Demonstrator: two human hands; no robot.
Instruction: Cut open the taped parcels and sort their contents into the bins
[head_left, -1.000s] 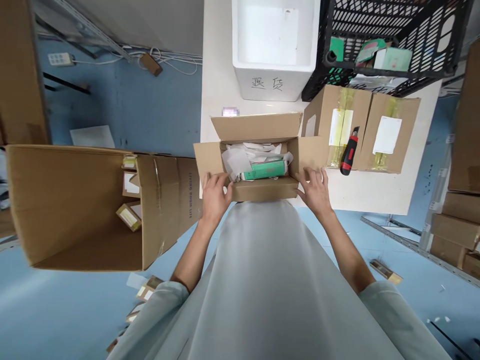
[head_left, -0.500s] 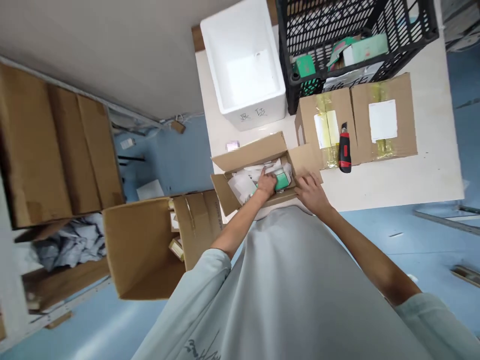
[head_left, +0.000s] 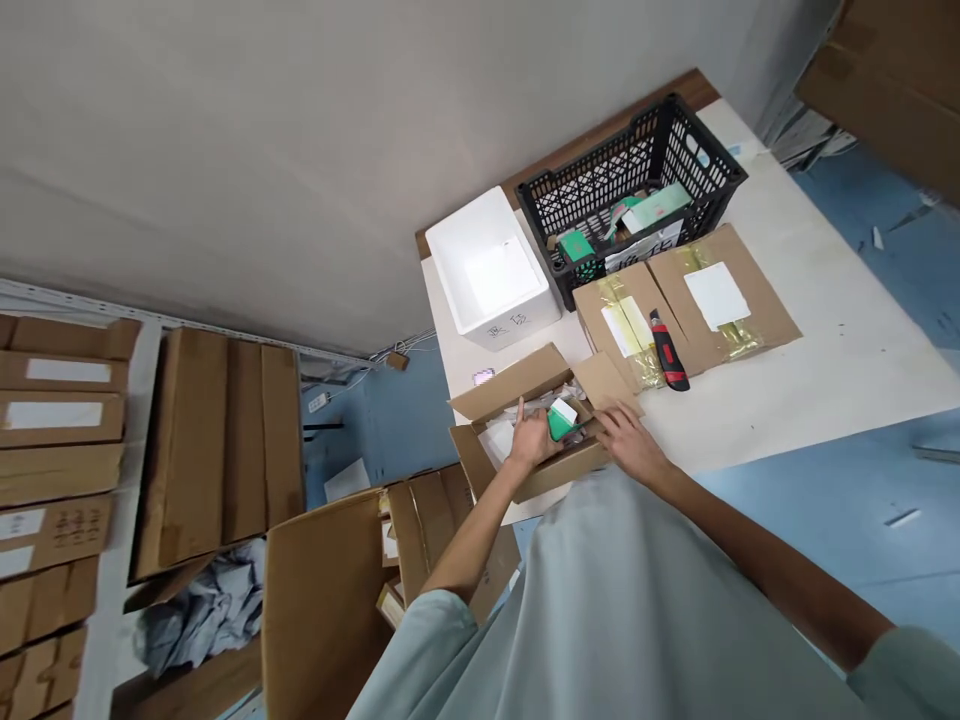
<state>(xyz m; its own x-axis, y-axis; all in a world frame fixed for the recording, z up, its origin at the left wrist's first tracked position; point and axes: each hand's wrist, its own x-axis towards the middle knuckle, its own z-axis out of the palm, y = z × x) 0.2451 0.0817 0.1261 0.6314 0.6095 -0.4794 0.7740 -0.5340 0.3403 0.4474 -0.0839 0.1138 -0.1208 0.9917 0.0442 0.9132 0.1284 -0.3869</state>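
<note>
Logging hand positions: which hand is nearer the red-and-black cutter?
Right: the right hand is at the carton flap, below-left of the cutter; the left hand is farther left, inside the open carton.

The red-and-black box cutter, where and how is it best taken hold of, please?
I'd probably take the box cutter by its thick handle, coming from the near side of the table: the handle faces that way, while the narrow tip points away.

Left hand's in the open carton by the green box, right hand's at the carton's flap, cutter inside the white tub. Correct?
Only the cutter is wrong: the head view shows it on the taped boxes. The left hand is in the open carton by the green box, the right hand at the carton's flap.
</note>
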